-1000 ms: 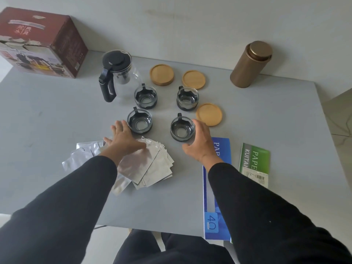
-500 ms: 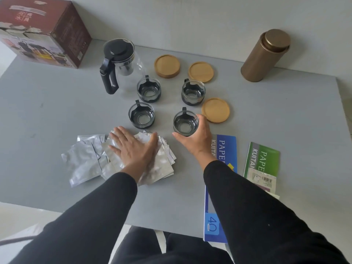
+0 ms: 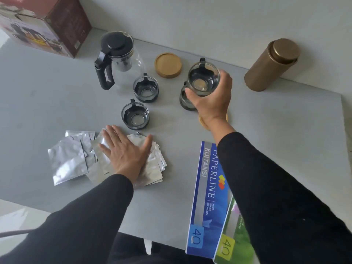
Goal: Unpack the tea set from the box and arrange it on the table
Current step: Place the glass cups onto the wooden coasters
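My right hand grips a glass cup with a black holder, lifted above the table over another cup that it partly hides. Two more cups stand left of it, near the glass teapot with black lid and handle. A wooden coaster lies behind the cups; another coaster peeks out under my right wrist. My left hand rests flat on a pile of silver foil sachets. The tea set box stands at the back left.
A bronze cylindrical canister stands at the back right by the wall. A blue receipt book and a green one lie at the grey table's front edge under my right arm.
My right hand has lifted the front right cup off the table and carried it back and up, over the rear right cup. The left hand stays flat on the sachets.
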